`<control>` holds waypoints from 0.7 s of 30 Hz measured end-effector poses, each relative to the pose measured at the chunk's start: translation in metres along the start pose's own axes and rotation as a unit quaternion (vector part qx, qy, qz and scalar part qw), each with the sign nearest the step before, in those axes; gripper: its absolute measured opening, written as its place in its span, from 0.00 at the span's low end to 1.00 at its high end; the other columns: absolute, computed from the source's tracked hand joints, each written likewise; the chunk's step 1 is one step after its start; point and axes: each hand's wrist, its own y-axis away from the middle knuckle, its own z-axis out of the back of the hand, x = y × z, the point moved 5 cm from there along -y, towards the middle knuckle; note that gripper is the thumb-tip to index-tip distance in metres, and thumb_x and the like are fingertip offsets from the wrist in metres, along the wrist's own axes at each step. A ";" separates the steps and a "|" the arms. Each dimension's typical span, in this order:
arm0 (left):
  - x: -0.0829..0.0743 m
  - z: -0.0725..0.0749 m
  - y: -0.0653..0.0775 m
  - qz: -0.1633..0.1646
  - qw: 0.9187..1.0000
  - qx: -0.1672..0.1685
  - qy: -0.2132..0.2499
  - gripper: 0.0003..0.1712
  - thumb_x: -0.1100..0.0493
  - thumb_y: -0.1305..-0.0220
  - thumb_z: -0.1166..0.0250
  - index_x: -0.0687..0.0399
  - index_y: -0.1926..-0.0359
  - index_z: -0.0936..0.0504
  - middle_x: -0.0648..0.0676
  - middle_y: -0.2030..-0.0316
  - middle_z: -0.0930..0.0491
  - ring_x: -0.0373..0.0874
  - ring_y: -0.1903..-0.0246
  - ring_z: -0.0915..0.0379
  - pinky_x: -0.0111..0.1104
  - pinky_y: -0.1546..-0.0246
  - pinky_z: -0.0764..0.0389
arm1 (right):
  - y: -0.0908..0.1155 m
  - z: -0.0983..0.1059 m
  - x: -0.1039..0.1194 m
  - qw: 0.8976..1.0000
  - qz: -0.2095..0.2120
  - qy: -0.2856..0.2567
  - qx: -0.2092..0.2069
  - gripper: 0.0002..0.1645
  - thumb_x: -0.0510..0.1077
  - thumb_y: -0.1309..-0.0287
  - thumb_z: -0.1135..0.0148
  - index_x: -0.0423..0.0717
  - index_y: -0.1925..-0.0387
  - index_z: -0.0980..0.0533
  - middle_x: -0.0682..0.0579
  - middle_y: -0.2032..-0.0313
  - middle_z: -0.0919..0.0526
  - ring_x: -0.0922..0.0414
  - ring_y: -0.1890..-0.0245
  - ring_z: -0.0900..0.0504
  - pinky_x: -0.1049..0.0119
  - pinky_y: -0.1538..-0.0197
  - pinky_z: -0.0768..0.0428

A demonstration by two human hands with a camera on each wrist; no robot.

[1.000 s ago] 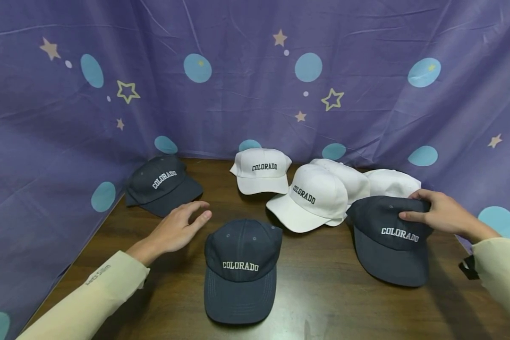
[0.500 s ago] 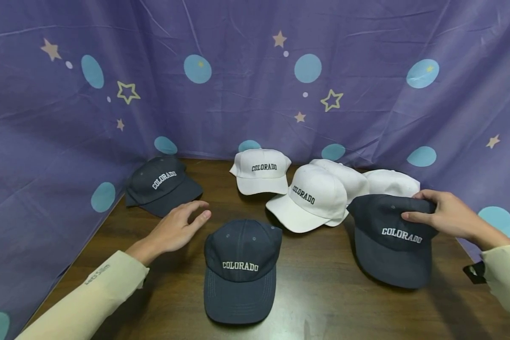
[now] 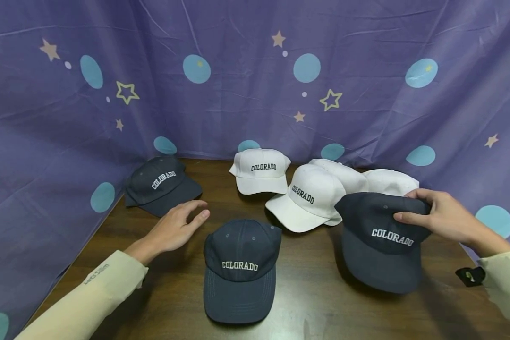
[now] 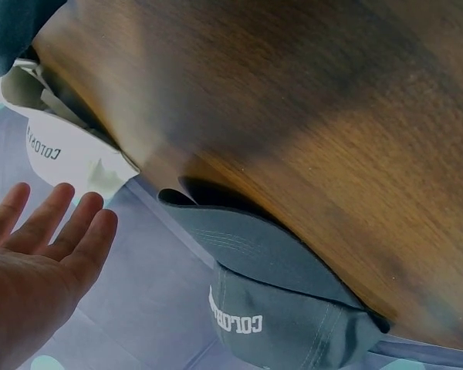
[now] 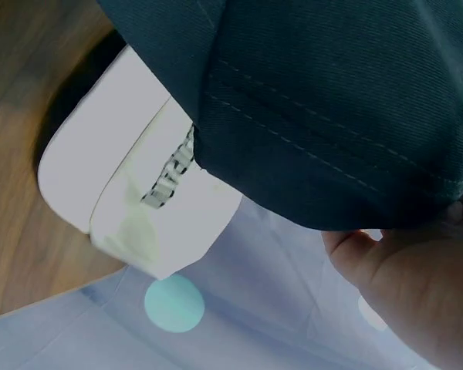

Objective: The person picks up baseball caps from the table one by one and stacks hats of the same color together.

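Right hand point(image 3: 448, 217): pinching crown of dark cap point(image 3: 382, 250), marked COLORADO, over right part of worktop point(image 3: 310, 302), in front of white caps point(image 3: 316, 186). Left hand point(image 3: 174, 229): released, fingers relaxed, between second dark cap point(image 3: 240, 274), front centre, and third dark cap point(image 3: 161, 184), far left. Behind: patterned purple cloth point(image 3: 246, 111).

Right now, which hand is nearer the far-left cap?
Left: the left hand is just in front of the far-left cap; the right hand, across the table, grips another dark cap.
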 end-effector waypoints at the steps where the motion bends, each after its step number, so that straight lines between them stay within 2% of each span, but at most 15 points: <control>1: 0.000 0.000 0.000 0.000 1.000 0.000 0.001 0.32 0.34 0.29 0.58 0.47 0.37 0.31 0.54 0.39 0.31 0.54 0.38 0.39 0.54 0.41 0.36 | 0.001 -0.001 0.003 1.000 0.000 -0.006 0.001 0.24 0.59 0.52 0.28 0.53 0.58 0.24 0.51 0.72 0.22 0.57 0.72 0.26 0.67 0.70 0.28; 4: 0.000 0.000 0.000 0.000 1.000 -0.001 0.001 0.32 0.34 0.29 0.58 0.47 0.37 0.31 0.54 0.39 0.31 0.55 0.38 0.39 0.55 0.41 0.36 | 0.003 -0.005 0.011 1.000 -0.002 -0.026 0.006 0.22 0.58 0.52 0.28 0.53 0.59 0.25 0.52 0.73 0.21 0.57 0.72 0.25 0.67 0.70 0.27; 11: 0.002 -0.001 0.000 -0.001 1.000 -0.004 -0.002 0.32 0.34 0.29 0.58 0.48 0.37 0.31 0.54 0.38 0.31 0.54 0.38 0.39 0.54 0.41 0.37 | 0.004 -0.013 0.029 0.998 0.023 -0.056 0.022 0.20 0.55 0.49 0.29 0.52 0.57 0.25 0.52 0.71 0.20 0.58 0.70 0.24 0.68 0.68 0.26; 21: 0.003 0.002 0.002 -0.003 1.000 -0.010 -0.003 0.32 0.34 0.29 0.58 0.48 0.37 0.31 0.54 0.39 0.30 0.54 0.39 0.39 0.53 0.41 0.37 | 0.005 -0.030 0.057 0.990 0.031 -0.132 0.037 0.21 0.53 0.49 0.29 0.48 0.58 0.24 0.49 0.71 0.19 0.56 0.72 0.21 0.63 0.72 0.21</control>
